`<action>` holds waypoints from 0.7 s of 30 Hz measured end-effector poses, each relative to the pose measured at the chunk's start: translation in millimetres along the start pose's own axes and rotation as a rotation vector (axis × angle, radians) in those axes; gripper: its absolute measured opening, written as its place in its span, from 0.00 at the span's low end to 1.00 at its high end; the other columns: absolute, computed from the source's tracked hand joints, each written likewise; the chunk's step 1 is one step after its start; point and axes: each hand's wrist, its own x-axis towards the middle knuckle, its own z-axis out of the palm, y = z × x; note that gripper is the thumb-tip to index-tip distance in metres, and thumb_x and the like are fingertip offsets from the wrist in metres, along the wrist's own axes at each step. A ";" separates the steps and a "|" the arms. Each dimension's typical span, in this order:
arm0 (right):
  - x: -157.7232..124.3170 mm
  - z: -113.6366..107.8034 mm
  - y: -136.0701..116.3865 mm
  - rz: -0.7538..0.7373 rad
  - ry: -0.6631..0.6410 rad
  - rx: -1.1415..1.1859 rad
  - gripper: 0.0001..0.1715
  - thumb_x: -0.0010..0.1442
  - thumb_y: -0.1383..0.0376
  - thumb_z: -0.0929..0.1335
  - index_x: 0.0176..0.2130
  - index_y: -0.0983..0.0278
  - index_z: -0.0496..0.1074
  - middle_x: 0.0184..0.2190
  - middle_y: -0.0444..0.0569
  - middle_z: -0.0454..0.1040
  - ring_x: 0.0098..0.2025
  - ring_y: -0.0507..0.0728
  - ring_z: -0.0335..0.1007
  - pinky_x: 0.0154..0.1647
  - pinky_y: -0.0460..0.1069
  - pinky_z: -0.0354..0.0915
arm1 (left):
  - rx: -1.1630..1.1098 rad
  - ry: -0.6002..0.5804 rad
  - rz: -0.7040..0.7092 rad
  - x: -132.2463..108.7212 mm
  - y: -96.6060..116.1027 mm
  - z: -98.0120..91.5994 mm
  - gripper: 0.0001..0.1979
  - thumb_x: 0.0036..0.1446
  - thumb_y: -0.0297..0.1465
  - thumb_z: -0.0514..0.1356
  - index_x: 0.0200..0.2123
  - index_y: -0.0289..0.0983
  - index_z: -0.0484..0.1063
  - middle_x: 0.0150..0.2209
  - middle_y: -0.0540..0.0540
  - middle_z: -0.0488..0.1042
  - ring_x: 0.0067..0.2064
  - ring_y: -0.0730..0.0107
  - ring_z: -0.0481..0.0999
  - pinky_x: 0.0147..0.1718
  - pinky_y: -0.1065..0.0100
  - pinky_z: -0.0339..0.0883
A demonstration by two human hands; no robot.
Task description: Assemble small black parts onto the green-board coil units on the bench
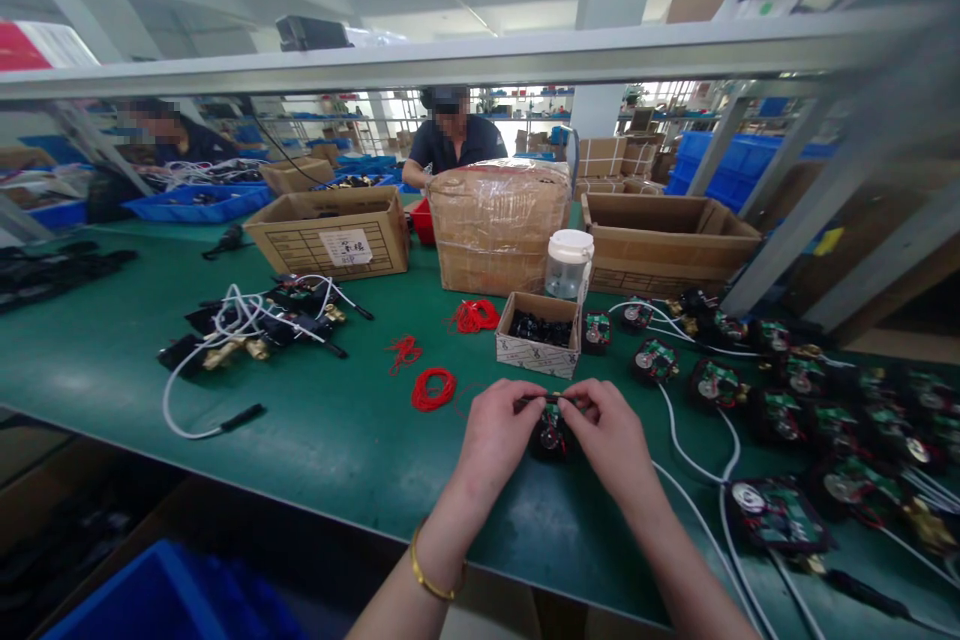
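Observation:
My left hand (496,432) and my right hand (611,435) meet over the green table (337,440), both pinched on one small black round part with a green circuit board (550,437). The fingertips grip its top edge, where a thin dark piece runs between them. A gold bangle sits on my left wrist. Just beyond the hands stands a small open carton of black pieces (538,332). Coils of red wire (433,388) lie to the left of my hands.
Several similar black parts with green boards and white cables (780,410) spread over the right side. A bundle of cabled parts (255,325) lies at left. Cardboard boxes (334,232), a wrapped carton (496,220) and a white-lidded jar (568,263) stand behind. Two people work across the table.

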 end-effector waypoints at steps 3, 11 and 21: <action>1.9 2.7 -0.3 -0.004 0.015 -0.024 0.11 0.58 0.55 0.67 0.33 0.60 0.75 0.31 0.45 0.68 0.29 0.56 0.65 0.33 0.52 0.62 | 0.029 0.011 -0.001 1.6 2.1 0.4 0.09 0.60 0.27 0.63 0.38 0.42 0.84 0.37 0.48 0.83 0.41 0.66 0.80 0.46 0.65 0.71; 2.7 8.1 -1.5 -0.018 0.042 -0.069 0.09 0.58 0.57 0.68 0.32 0.59 0.72 0.32 0.46 0.68 0.31 0.57 0.66 0.33 0.53 0.63 | 0.024 -0.020 -0.006 2.3 4.5 -5.6 0.10 0.60 0.27 0.61 0.39 0.42 0.84 0.39 0.47 0.83 0.43 0.63 0.81 0.48 0.63 0.71; 3.5 8.5 -4.3 0.023 0.021 -0.049 0.10 0.57 0.55 0.69 0.33 0.59 0.73 0.32 0.46 0.67 0.32 0.58 0.67 0.36 0.53 0.65 | 0.017 -0.018 -0.002 3.3 2.3 -3.3 0.10 0.60 0.27 0.61 0.38 0.42 0.84 0.39 0.48 0.83 0.43 0.64 0.81 0.48 0.63 0.71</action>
